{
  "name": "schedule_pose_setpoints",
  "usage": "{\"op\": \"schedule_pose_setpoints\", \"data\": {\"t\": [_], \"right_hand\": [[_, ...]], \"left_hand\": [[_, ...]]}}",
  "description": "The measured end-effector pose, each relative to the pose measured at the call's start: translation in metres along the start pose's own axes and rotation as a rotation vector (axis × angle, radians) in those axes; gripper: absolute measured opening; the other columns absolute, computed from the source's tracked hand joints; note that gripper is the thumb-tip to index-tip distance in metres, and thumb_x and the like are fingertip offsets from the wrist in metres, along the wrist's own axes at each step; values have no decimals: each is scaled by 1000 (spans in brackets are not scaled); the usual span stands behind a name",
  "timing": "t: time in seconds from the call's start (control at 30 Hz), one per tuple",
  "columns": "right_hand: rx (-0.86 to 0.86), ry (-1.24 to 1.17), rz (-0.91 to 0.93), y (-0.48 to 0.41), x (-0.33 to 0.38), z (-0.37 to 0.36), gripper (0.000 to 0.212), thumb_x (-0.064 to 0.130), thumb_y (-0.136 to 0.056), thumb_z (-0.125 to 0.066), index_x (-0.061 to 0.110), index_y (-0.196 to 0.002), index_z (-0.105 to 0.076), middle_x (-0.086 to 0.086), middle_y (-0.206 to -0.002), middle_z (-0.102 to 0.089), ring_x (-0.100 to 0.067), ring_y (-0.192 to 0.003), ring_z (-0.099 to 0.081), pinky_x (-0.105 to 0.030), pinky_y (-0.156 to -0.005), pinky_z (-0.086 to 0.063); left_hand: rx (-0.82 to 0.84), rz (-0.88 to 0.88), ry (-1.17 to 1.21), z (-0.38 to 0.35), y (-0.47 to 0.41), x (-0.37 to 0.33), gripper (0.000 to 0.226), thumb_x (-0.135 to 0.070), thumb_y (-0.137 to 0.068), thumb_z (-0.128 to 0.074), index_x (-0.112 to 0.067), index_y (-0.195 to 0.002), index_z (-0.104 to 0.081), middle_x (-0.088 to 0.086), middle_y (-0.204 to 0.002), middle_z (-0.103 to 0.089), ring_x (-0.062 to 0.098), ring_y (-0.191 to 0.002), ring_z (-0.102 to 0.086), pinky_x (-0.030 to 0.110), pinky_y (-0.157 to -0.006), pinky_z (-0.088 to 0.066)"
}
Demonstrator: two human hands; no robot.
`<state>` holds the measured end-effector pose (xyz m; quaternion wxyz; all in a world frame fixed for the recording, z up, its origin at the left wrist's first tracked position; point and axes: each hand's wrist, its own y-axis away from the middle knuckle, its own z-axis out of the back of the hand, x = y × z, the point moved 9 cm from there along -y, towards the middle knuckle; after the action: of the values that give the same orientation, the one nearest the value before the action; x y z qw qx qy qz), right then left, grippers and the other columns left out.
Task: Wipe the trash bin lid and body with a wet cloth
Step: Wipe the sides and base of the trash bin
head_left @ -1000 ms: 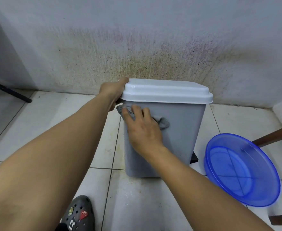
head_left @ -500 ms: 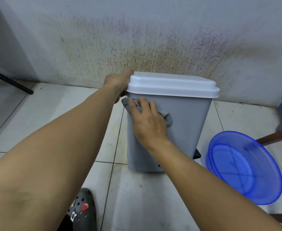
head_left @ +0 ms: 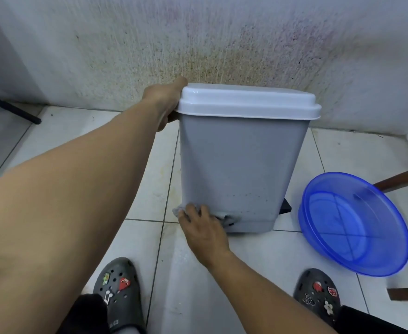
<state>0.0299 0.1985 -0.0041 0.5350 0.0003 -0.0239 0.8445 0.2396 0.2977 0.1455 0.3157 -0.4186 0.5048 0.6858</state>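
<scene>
Since the earlier frame, the right hand [head_left: 204, 231] has travelled down the front of the trash bin [head_left: 236, 169], from just under the lid [head_left: 246, 100] to the bottom edge, taking the cloth [head_left: 225, 219] with it.

Head view: the right hand is pressing the grey cloth against the lower left corner of the bin's front wall. Its fingers [head_left: 193, 212] are lying close together on the cloth, slightly bent, and bunched cloth is showing on both sides of them. The left hand [head_left: 165, 100] is gripping the left end of the white lid. The thumb is resting against the lid's back corner, while the other fingers are hidden below the rim, so their spread cannot be told. The bin is standing upright on the tiled floor [head_left: 258, 273] with the lid closed, just in front of the stained wall [head_left: 222, 44]. A black pedal [head_left: 285, 207] is sticking out at the base, to the right of the wiping fingers. Further right, a blue basin [head_left: 352, 225] is sitting on the floor, apart from the bin. Two dark clogs, left [head_left: 121, 290] and right [head_left: 318, 294], are standing below the hands.
</scene>
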Motion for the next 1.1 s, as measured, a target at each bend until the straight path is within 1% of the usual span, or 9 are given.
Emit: {"op": "schedule_pose_setpoints", "data": {"t": [0.07,0.17,0.3,0.43,0.57,0.73,0.87,0.97,1.1], "right_hand": [[-16,-21,8,3,-3,0,43,9,-75,-71,17,-116,-61,-7,-109,-54,-26,-86,-53,-33,-51,-50],[-144,-50,-26,-12,-12,30,49,3,-73,-70,18,-119,-62,-7,-106,-57,-26,-84,-53,-32,-49,-46],[-232,-142,-123,-30,-24,61,54,-2,-77,-65,18,-126,-56,-12,-121,-56,-32,-91,-52,-36,-51,-50],[-113,-90,-96,-8,-13,27,55,0,-68,-71,25,-116,-58,-10,-114,-51,-30,-81,-50,-32,-43,-48],[4,-136,-176,27,-27,-15,65,-3,-63,-76,30,-115,-56,-10,-109,-50,-29,-82,-51,-30,-41,-49],[-82,-317,-456,64,-87,-26,51,1,-78,-69,30,-118,-55,-3,-106,-43,-26,-97,-51,-33,-51,-52],[-280,-515,-712,93,-142,-20,39,8,-81,-67,30,-111,-56,0,-113,-43,-25,-103,-55,-36,-66,-57],[-401,-652,-969,120,-183,-21,35,9,-84,-70,28,-106,-49,2,-118,-45,-23,-100,-58,-30,-76,-54],[-483,-973,-1409,148,-207,-40,30,13,-83,-68,29,-100,-49,-1,-107,-60,-25,-93,-62,-38,-80,-55]], "left_hand": [[-15,3,-12,2,-1,1,35,-46,-88,-73,-17,-106,-67,-2,-95,-70,13,-78,-71,21,-51,-58],[-25,2,-25,3,-4,2,37,-50,-85,-74,-18,-103,-67,-3,-95,-71,13,-79,-72,23,-55,-61],[-28,4,-16,2,-4,2,34,-50,-86,-74,-20,-96,-65,-3,-93,-70,13,-79,-71,22,-52,-60],[-27,2,-21,3,-6,2,34,-51,-87,-75,-20,-97,-66,-4,-94,-70,11,-77,-71,19,-49,-55],[-24,20,-46,3,-10,4,41,-53,-82,-75,-21,-106,-71,-5,-95,-74,12,-75,-73,24,-58,-62],[-19,16,-72,3,-16,5,44,-57,-78,-76,-22,-104,-70,-5,-92,-71,13,-70,-71,29,-67,-65],[-23,23,-68,4,-16,7,45,-58,-76,-76,-22,-104,-71,-5,-91,-72,14,-69,-72,30,-69,-65],[-29,16,-57,5,-18,6,47,-58,-76,-77,-22,-105,-71,-5,-91,-73,13,-70,-72,28,-66,-65],[-44,14,-54,5,-19,8,45,-59,-74,-77,-22,-99,-68,-5,-85,-70,12,-63,-70,27,-68,-64]]}}
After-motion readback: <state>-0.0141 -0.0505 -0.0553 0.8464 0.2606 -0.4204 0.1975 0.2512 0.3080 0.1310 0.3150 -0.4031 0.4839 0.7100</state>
